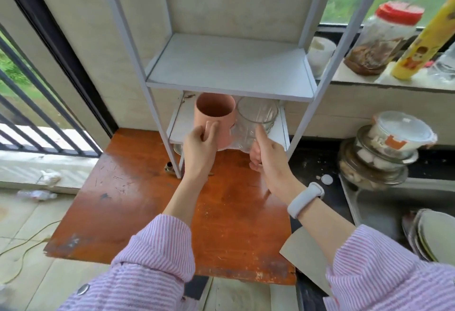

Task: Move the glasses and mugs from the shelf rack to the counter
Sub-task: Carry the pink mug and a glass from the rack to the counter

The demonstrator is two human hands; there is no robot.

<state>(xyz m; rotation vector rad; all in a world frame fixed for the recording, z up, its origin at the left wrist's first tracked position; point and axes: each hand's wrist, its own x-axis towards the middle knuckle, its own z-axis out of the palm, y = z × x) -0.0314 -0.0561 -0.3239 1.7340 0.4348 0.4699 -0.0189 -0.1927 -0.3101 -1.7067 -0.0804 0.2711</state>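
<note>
Left hand [200, 147] grips pink mug [214, 121] by handle; right hand [267, 155] clasps clear glass [254, 123], thumb on rim. Both at lower shelf front of white rack [229, 71]; upper shelf edge just above rims. Orange counter [147, 202] below; stacked bowls [384, 153] well right.

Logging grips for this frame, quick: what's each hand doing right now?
Left hand: closed on the handle of the pink mug.
Right hand: closed on the clear glass, thumb up its side.
</note>
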